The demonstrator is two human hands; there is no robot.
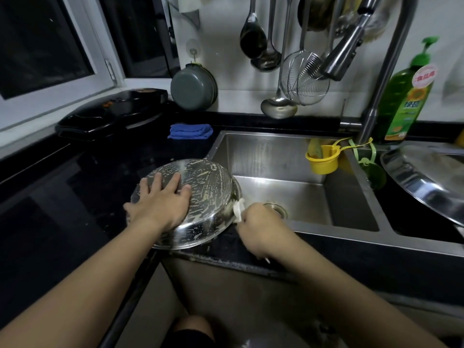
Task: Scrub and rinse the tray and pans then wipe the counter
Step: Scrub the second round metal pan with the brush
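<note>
Resting bottom-up on the counter's near edge left of the sink (276, 156), the soapy steel pan (200, 197) looks light, stiff and slippery. Left hand (160, 202) presses it with flat, spread fingers; right hand (258, 224) pinches a white cloth (238, 209) at its rim.

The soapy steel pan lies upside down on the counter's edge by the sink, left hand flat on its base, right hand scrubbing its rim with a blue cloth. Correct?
Not quite. In the head view the cloth in the right hand is white; the rest stands.
</note>
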